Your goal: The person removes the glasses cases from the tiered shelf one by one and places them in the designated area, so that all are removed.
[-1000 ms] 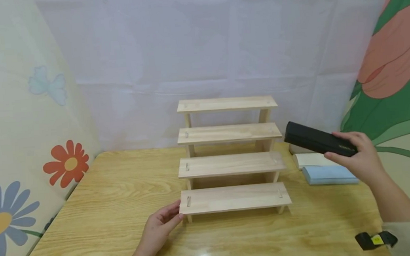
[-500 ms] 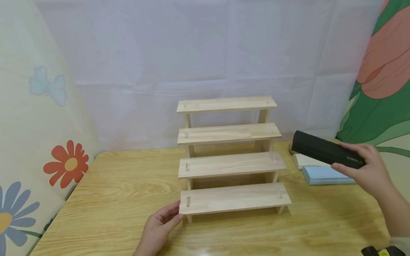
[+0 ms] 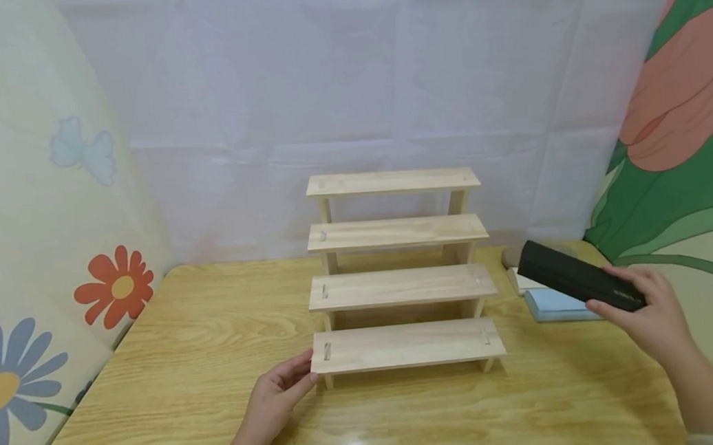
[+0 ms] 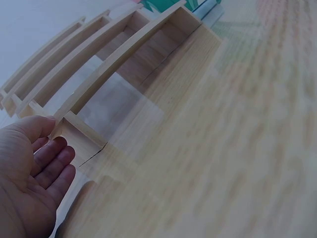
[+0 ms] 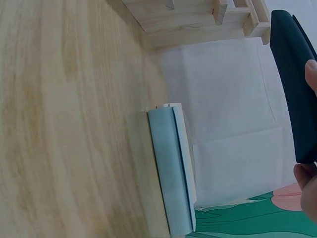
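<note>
A pale wooden stepped stand point(image 3: 405, 345) with several shelves rises at the middle of the table. My left hand point(image 3: 279, 390) holds the left end of its lowest shelf, thumb at the front corner and fingers behind; in the left wrist view the thumb lies against the shelf edge point(image 4: 74, 101). My right hand point(image 3: 651, 312) grips a black glasses case point(image 3: 574, 273) by its right end, thumb below and fingers above. Held tilted, the case is raised right of the stand and overlaps a light blue glasses case point(image 3: 557, 305) in the head view.
Behind the light blue case lie a cream-white case point(image 3: 518, 281) and a greyish-brown one point(image 3: 510, 256), both partly hidden. All rest at the back right of the wood-grain table point(image 3: 226, 314). A white cloth point(image 3: 346, 78) hangs behind, with flower-patterned cloths at both sides.
My right hand has carried the black glasses case right and down, away from the stand towards the other cases. My left hand stays at the lowest shelf.
</note>
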A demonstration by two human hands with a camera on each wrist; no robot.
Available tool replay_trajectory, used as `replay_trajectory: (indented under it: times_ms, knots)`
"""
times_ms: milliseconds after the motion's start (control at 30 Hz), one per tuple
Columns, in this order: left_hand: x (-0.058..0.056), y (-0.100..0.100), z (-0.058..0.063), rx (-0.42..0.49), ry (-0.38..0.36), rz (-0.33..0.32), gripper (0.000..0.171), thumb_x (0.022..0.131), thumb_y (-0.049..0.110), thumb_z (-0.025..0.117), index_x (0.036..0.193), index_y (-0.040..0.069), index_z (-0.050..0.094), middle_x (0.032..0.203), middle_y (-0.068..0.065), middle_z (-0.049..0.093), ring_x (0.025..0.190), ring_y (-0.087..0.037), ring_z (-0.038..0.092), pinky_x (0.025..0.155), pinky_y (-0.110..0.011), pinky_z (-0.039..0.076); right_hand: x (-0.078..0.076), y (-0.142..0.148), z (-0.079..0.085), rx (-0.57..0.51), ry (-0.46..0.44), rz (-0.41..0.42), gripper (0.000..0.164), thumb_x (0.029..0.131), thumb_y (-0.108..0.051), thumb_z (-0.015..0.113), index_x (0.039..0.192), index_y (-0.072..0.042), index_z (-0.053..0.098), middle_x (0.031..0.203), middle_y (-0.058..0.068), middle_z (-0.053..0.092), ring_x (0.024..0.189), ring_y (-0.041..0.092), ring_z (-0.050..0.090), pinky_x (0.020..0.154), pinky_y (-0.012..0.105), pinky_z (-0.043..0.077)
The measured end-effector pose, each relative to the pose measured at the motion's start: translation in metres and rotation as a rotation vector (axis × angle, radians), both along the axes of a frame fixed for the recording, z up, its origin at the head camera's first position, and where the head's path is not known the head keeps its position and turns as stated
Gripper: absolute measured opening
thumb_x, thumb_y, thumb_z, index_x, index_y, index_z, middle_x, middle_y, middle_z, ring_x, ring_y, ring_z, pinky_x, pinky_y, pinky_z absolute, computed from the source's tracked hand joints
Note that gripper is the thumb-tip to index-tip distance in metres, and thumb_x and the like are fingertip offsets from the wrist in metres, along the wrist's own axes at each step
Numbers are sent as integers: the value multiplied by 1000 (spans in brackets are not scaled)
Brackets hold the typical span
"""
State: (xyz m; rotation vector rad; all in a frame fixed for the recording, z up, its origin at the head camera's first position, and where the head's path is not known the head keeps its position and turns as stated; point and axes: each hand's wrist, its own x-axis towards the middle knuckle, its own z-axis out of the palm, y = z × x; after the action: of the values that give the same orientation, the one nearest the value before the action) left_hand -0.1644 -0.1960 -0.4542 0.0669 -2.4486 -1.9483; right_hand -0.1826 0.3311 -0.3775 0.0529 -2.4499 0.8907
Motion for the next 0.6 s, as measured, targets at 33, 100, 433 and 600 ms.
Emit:
replay_trajectory:
  times_ms: [33,100,433,600]
  knots:
    - [0,0,0,4,-3,-1,42,88,7,71,128,-2,61,116,-19,69,90,-2,65,80,-15,54,1,0,-2,-4,12,-3,64,76,-19,85,133,-7,60,112,-21,44,99,-17,27,77,26,30]
    - [0,0,0,4,-10,-1,42,88,8,71,128,-2,61,117,-18,69,91,-2,64,80,-14,54,3,2,-5,-19,21,-4,64,75,-18,85,133,-9,61,108,-34,36,99,-18,27,77,25,29]
    - [-1,-1,-1,10,-14,4,42,88,8,71,128,-2,61,118,-18,69,92,-1,64,80,-14,54,11,8,-18,-13,-41,-44,65,77,-20,84,133,-1,58,120,5,50,101,-16,23,78,27,28]
    - [0,0,0,12,5,-2,42,88,7,71,128,-3,61,117,-19,69,91,-1,64,81,-15,54,15,13,-26,1,-92,-56,66,78,-22,83,134,2,56,120,22,48,102,6,36,77,30,28]
